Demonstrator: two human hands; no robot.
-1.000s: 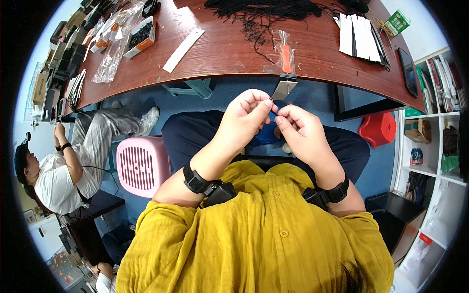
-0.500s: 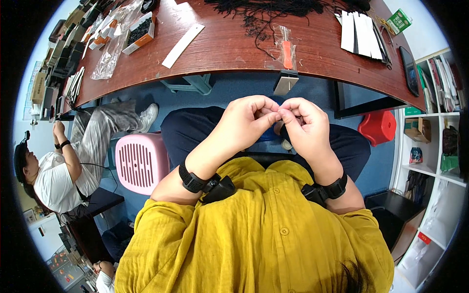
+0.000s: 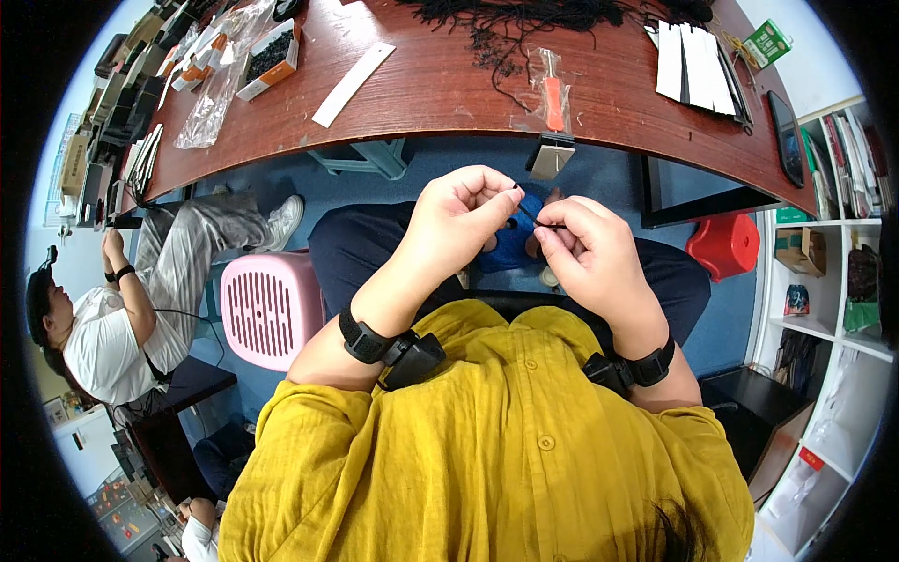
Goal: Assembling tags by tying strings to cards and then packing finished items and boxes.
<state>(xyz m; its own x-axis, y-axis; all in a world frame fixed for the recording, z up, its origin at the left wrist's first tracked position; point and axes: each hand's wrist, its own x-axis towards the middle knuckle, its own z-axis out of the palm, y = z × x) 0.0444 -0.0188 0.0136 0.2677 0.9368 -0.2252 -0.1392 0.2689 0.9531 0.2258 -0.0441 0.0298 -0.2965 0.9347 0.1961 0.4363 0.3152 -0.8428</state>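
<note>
My left hand and my right hand are raised over my lap, each pinching a thin black cord that runs between their fingertips. Just beyond them, a metal plate with a black top end is fixed at the table edge. Above it on the wooden table lies an orange-handled tool in clear plastic, below a tangled pile of black cords. A blue object, partly hidden, sits beneath my hands.
Boxes of black parts and white strips lie on the table. A pink stool is at left, a red stool at right, beside shelves. A co-worker sits on the left.
My hands met half a second ago and are now apart, the cord stretched between them. The left has moved up, the right slightly to the right.
</note>
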